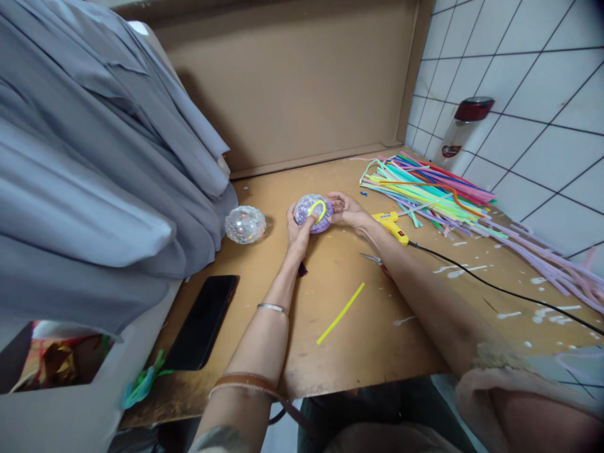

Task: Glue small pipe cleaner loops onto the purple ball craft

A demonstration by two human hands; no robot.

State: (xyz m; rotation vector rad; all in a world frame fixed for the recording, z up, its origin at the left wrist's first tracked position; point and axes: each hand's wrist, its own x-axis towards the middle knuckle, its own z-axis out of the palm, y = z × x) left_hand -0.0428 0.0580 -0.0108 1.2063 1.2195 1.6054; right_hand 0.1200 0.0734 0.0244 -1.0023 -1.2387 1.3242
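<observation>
A round purple and clear ball-like piece (pixel 306 204) with a yellow loop on its face is gripped in my left hand (pixel 300 228), the thumb pressing on the front. At the piece's right side my right hand (pixel 346 209) has its fingers curved against or very near the edge; its fingertips are partly hidden. Left of both hands sits a clear, faceted round piece (pixel 246 224). A yellow strip (pixel 340 314) lies nearer me on the table. Beside my right forearm are a yellow glue gun (pixel 392 228) and scissors (pixel 372 258), whose handles are partly covered by the arm.
Colourful fuzzy stems (pixel 425 189) are heaped at the back right, near a red-lidded bottle (pixel 460 132) by the tiled wall. A black phone (pixel 202 322) lies at the left. Grey cloth (pixel 94 157) hangs beside the wooden table (pixel 377 352). The gun's cord runs right.
</observation>
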